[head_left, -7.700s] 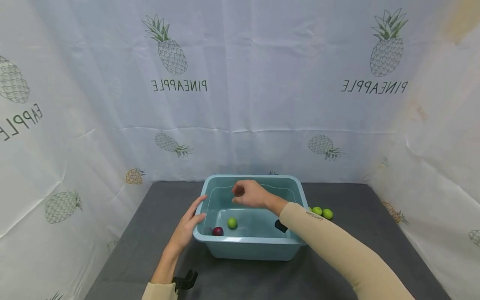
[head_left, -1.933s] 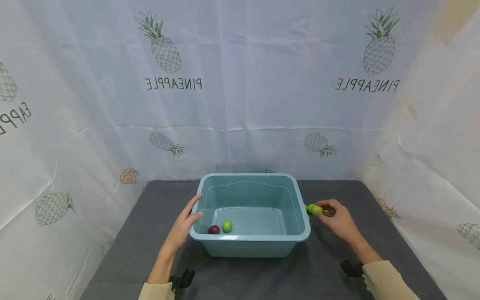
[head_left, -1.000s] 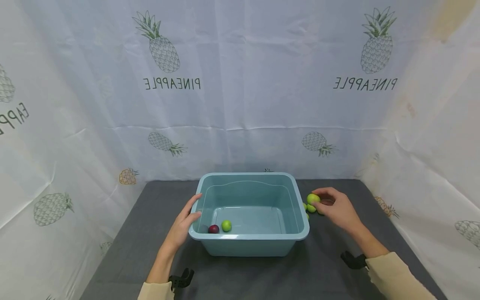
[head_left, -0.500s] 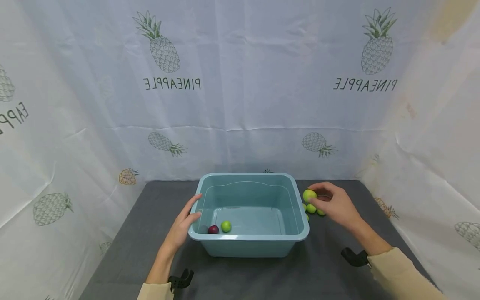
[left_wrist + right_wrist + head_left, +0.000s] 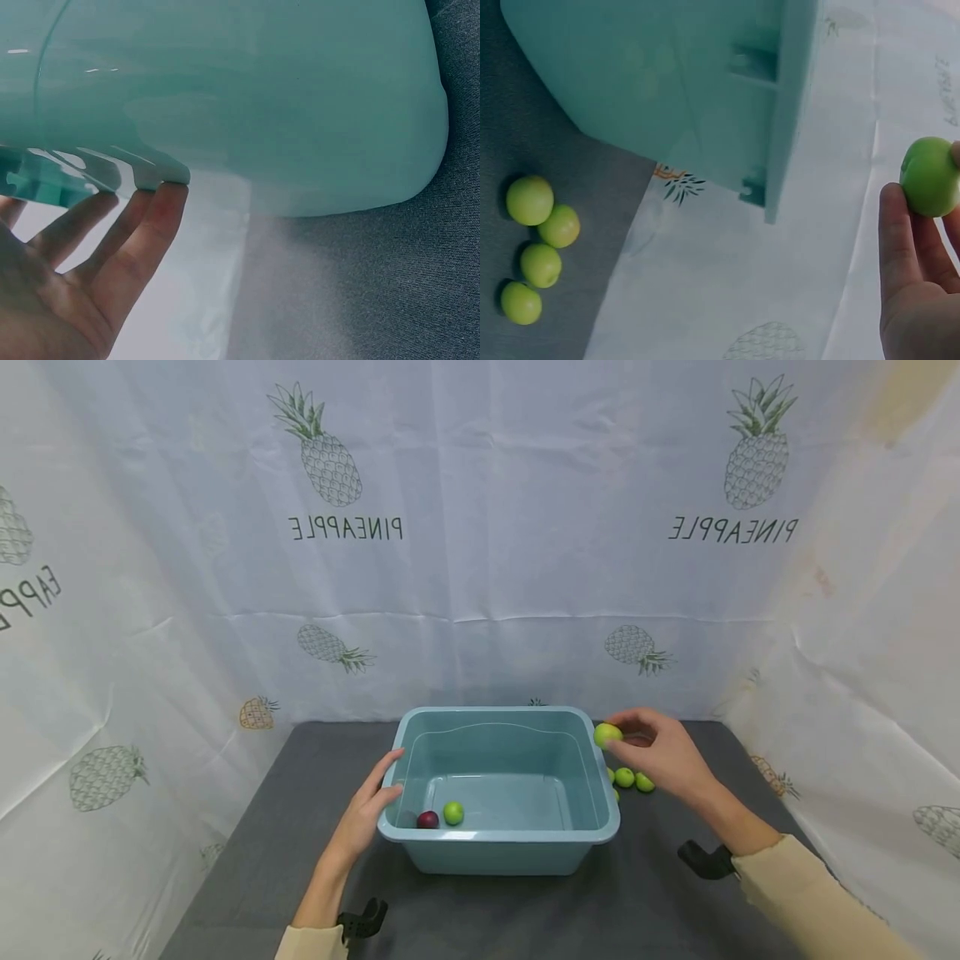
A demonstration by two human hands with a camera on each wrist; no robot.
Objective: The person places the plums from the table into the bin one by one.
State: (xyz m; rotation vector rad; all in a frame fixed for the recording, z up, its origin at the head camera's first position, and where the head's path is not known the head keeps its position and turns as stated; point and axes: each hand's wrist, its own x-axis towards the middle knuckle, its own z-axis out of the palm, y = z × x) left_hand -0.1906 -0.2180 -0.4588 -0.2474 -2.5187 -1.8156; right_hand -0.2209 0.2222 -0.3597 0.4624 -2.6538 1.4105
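A light blue plastic basin (image 5: 498,853) stands on the dark table. My left hand (image 5: 362,814) holds its left rim, thumb and index finger over the edge. In the left wrist view, other fingers (image 5: 142,251) touch the lip from outside. My right hand (image 5: 663,756) pinches a green plum (image 5: 607,736) between thumb and fingers, raised beside the basin's right rim; the right wrist view shows that plum (image 5: 930,177) up close. Inside the basin, near its front left, lie a dark red plum (image 5: 427,820) and another green plum (image 5: 453,812), side by side.
Several green plums (image 5: 625,777) lie on the dark tabletop (image 5: 480,918) just right of the basin, partly hidden by its rim in the head view. A white pineapple-print cloth (image 5: 487,568) hangs behind the table and at both sides.
Earlier my right hand was over the basin, then reached to the plums at the right. It has lifted one green plum and carried it up and left to the rim. My left hand stays put.
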